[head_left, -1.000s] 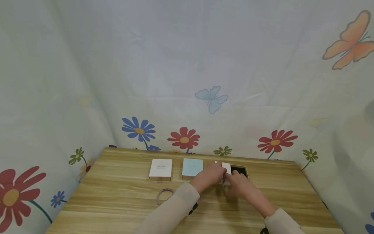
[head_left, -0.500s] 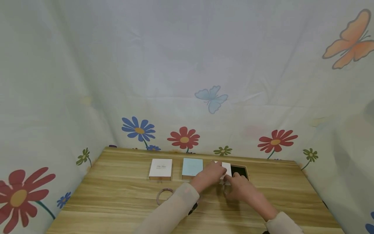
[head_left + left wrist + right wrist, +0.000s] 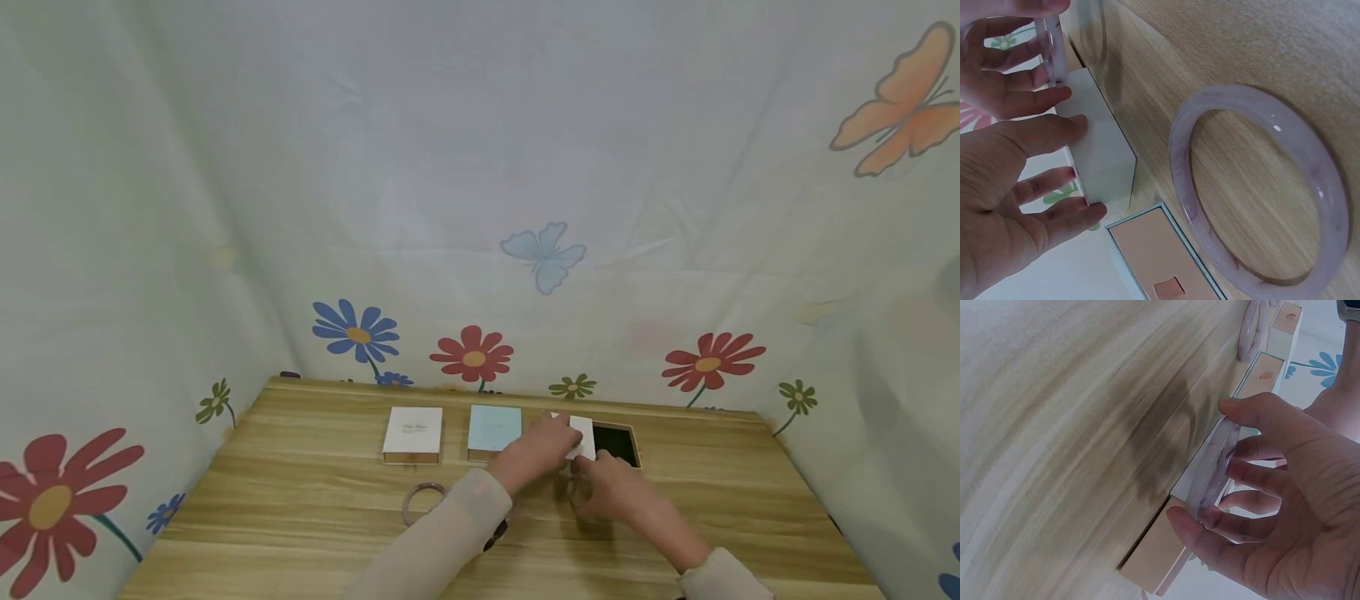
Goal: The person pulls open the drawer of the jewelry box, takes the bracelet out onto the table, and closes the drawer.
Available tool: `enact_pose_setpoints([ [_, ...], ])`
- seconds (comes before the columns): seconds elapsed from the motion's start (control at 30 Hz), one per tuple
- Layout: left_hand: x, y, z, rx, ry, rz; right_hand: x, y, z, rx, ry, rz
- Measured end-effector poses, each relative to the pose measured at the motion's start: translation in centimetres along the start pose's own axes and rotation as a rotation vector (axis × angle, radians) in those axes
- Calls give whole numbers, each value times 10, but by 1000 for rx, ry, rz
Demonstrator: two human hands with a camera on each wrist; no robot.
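My left hand (image 3: 542, 450) grips the white sleeve (image 3: 1100, 140) of a jewelry box, with the thumb on one side and fingers on the other. The box's drawer (image 3: 617, 442) is slid out to the right and shows a dark inside. My right hand (image 3: 618, 487) holds a pale lilac bangle (image 3: 1210, 469) on edge between thumb and fingers, just in front of the open box. Its lower part is visible beside the sleeve in the left wrist view. Another lilac bangle (image 3: 1329, 200) lies flat on the table near my left hand.
A white box (image 3: 414, 432) and a light blue box (image 3: 495, 429) stand closed in a row to the left. A bangle (image 3: 407, 502) lies before the white box, partly behind my left sleeve. Floral curtain (image 3: 420, 167) surrounds the wooden table (image 3: 300, 467).
My right hand has drawn slightly back toward me with the bangle, so more of the dark drawer shows. My left hand has kept its place on the sleeve.
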State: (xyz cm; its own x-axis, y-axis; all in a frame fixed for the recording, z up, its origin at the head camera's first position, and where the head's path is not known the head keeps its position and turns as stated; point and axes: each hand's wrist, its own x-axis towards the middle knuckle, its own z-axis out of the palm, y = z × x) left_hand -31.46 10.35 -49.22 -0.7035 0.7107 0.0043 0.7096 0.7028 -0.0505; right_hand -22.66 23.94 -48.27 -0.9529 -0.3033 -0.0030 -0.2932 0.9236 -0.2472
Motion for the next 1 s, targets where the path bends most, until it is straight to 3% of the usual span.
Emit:
enact_pose_setpoints([
  [0.23,-1,0,2,-20,-1,-22,-1,1,5,25,-22,8],
  [0.5,-1,0,5,-5,-2,-20,-3,5,11,24,-17,-56],
  [0.73,-2,1,4,5,-1,-6,-1,5,17,37,-35,-49],
  [1.0,0,0,4,-4,4,4,-1,7,24,9,-3,-101],
])
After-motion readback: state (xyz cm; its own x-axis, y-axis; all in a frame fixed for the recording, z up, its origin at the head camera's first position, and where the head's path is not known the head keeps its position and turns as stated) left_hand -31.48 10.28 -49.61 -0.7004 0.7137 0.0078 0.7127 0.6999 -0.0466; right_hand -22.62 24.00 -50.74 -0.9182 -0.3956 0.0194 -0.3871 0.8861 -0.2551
